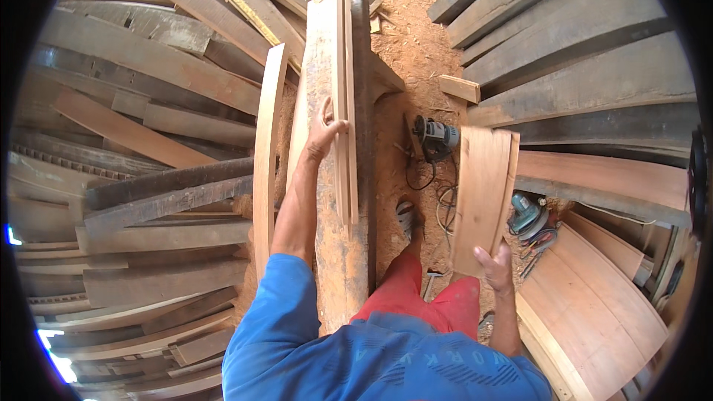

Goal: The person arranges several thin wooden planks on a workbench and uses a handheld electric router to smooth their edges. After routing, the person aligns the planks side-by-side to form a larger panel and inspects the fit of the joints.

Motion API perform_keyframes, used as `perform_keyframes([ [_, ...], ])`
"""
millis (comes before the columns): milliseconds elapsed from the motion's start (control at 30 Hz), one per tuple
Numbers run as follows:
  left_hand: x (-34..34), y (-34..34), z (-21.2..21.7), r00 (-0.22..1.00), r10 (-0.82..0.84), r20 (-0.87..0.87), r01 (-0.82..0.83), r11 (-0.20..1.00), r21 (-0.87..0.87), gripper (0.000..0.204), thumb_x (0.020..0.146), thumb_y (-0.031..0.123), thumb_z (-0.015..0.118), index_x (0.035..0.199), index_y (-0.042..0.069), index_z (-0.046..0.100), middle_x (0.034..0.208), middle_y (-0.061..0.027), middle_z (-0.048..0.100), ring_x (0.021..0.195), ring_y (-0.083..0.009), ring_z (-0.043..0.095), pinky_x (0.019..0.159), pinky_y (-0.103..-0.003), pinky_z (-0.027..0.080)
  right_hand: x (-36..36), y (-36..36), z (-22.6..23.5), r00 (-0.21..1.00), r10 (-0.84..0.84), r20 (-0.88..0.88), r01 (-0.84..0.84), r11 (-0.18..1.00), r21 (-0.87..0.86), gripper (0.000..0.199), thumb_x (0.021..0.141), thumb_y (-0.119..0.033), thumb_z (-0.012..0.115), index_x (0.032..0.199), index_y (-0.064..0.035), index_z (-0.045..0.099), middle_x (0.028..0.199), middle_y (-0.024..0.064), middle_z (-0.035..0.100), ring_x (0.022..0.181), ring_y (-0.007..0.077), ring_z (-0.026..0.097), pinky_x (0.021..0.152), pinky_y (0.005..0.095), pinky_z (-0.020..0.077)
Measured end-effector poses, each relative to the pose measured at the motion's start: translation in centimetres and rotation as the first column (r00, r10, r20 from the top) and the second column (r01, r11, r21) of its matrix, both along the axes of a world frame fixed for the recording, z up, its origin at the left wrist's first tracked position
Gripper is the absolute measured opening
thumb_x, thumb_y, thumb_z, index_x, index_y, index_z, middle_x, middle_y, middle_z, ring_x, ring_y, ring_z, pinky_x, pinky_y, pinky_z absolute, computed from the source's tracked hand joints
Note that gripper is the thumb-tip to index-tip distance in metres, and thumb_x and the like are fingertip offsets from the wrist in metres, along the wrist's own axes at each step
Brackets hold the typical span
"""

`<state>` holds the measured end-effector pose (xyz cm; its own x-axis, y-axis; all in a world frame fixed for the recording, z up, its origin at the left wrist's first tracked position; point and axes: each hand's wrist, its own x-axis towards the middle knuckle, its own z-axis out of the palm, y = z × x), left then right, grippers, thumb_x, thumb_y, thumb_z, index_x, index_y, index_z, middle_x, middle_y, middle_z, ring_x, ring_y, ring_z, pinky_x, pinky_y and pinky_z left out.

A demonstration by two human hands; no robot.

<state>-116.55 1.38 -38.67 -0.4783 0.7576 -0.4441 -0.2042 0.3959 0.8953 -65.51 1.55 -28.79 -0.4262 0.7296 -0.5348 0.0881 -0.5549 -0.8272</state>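
My left hand rests at the left edge of several thin wooden strips, its thumb and forefinger spread apart and the thumb over a strip. These strips lie lengthwise on a long, worn timber beam. At my right side, my right hand grips the near end of a wide wooden board, thumb on its face and the other fingers hidden behind. The board tilts upward, away from my body. A long pale plank stands just left of the beam.
A grey corded power tool and a green power tool lie beside the board. Stacked planks crowd the left, and more dark boards line the right. Sawdust covers the floor. Wide panels lie at lower right.
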Motion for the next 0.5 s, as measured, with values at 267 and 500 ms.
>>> perform_keyframes([
  [267,7.0,-6.9,3.1,0.961,0.115,0.251,-0.135,0.989,0.065,0.112,0.071,0.019,0.078,0.158,0.002,0.010,0.133,-0.0239,0.054,0.111,-0.0266,0.060,0.094,-0.037,0.051,-13.1,-0.4,3.8,0.947,0.249,0.203,-0.297,0.920,0.257,0.035,0.088,-0.016,0.063,0.116,0.0048,0.059,0.097,0.0173,0.068,0.086,0.0222,0.067,0.077,0.0361,0.0534],
  [500,12.1,-11.3,4.9,0.949,0.066,0.309,-0.085,0.995,0.048,0.126,0.067,0.032,0.087,0.159,0.003,0.005,0.142,-0.0298,0.046,0.127,-0.0345,0.053,0.106,-0.044,0.046,-15.9,-4.1,6.8,0.911,0.320,0.260,-0.391,0.871,0.297,0.037,0.087,-0.018,0.062,0.117,0.0053,0.059,0.094,0.0236,0.069,0.086,0.0359,0.069,0.080,0.0425,0.0534],
])
